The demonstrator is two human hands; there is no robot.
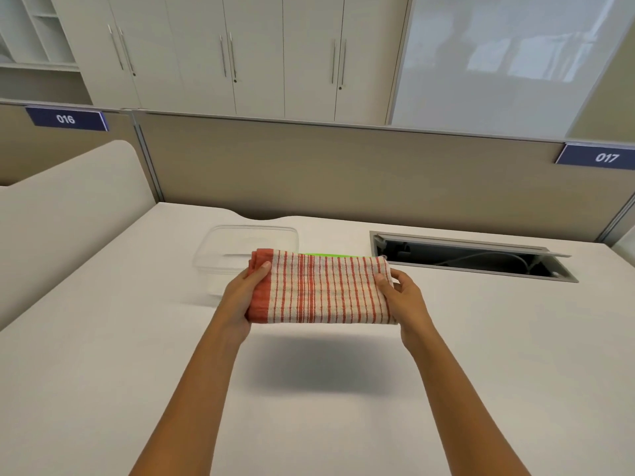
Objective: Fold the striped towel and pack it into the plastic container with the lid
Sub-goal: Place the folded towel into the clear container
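Note:
The red-and-white striped towel (321, 290) is folded into a thick rectangle and held in the air above the white table (137, 338). My left hand (240, 300) grips its left end, thumb on top. My right hand (405, 297) grips its right end. A shadow lies on the table below the towel. The clear plastic container (233, 249) stands open just behind the towel's left end, partly hidden by it. A green strip, apparently the lid (323, 255), shows just above the towel's far edge; most of it is hidden.
An open cable hatch (467, 257) is cut into the table at the back right. A beige partition (309, 166) with signs 016 and 017 runs along the far edge. A rounded white divider (68, 207) stands at the left.

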